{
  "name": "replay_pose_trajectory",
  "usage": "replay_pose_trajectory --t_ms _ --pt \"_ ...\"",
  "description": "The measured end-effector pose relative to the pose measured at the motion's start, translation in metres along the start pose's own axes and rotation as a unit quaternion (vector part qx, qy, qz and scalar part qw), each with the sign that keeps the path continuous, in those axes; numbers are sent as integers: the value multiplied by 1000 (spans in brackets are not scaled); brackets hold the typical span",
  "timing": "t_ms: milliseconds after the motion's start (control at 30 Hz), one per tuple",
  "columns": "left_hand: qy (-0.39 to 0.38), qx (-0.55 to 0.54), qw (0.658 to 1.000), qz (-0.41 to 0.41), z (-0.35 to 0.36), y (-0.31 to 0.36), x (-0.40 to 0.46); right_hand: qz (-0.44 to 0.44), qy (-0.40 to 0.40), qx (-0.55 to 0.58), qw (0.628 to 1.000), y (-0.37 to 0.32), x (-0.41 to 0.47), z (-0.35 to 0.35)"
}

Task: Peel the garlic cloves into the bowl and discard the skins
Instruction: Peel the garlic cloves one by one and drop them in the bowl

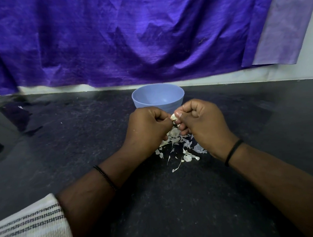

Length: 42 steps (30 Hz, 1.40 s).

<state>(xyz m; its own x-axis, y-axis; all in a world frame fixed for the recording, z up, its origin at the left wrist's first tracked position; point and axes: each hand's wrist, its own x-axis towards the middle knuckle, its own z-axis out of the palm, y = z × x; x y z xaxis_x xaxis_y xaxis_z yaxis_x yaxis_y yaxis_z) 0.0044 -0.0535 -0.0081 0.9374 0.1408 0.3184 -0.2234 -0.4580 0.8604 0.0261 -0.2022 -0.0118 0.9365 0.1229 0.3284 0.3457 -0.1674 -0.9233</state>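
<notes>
Both hands [173,123] pinch one garlic clove [173,116] before the blue bowl [141,100].

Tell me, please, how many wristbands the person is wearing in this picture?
2. One black beaded wristband sits on the left wrist, behind the left hand; one plain black wristband sits on the right wrist, behind the right hand. None seem hidden.

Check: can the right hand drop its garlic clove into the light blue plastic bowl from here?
Probably yes. The right hand pinches the garlic clove just before the light blue plastic bowl, whose open mouth is unobstructed.
</notes>
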Motion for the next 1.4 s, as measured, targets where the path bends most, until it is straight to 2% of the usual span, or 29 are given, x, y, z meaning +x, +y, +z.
replay_pose_trajectory --t_ms 333,667,867,1000,1067,1300,1400 --pt "16 -80 995 -59 7 0 -3 56 16 47 997 -2 -2 6" --pt "7 -91 994 -66 6 3 -2 166 0 172 971 -6 -2 9" --pt "-19 -48 998 -28 4 -1 3 107 -1 99 989 -8 0 -3" --pt "-18 -50 998 -20 4 -3 5 40 -15 -41 998 -4 1 -8" --pt "-21 -34 999 -14 3 -3 5 22 -8 -72 997 -1 2 -9" --pt "-36 -3 998 55 4 -6 4 5 13 -60 998 2 5 -10" --pt "-37 -13 998 49 3 -4 3 9 11 -21 1000 1 5 -9"
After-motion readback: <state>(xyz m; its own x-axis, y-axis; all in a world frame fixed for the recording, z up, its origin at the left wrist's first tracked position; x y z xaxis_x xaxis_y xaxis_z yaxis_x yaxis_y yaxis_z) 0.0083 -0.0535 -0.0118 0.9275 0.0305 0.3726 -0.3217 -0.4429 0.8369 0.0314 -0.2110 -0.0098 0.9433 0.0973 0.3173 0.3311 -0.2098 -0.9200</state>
